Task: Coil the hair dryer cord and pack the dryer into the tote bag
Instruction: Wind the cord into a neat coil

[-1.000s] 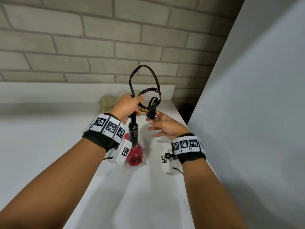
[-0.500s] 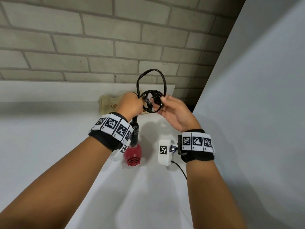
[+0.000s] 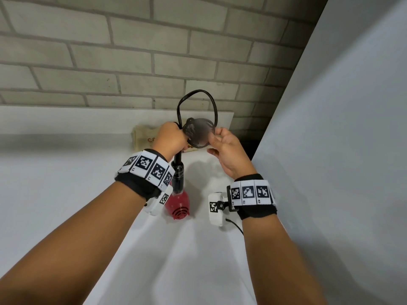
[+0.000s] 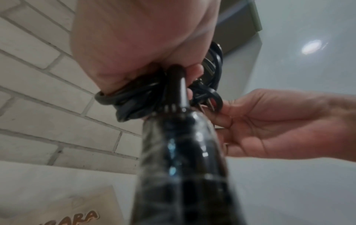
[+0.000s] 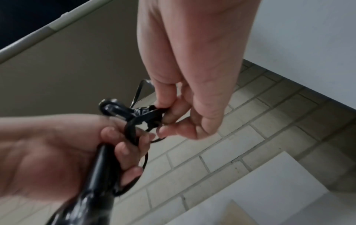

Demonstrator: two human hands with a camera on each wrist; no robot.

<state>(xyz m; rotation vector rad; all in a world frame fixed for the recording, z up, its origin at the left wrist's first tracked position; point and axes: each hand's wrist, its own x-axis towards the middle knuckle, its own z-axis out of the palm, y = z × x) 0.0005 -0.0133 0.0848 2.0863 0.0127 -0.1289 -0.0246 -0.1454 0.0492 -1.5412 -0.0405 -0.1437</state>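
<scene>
The left hand (image 4: pixel 134 45) grips the black cord (image 4: pixel 134 100) bunched above the dryer's black handle (image 4: pixel 181 152). The right hand (image 4: pixel 279 124) pinches the plug (image 4: pixel 212 99) beside it, with a brick wall (image 4: pixel 48 91) behind.

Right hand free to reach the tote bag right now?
Probably not yet. The right hand pinches the plug end of the cord, and the left hand, holding dryer handle and coils, sits between it and the tote bag by the wall.
</scene>
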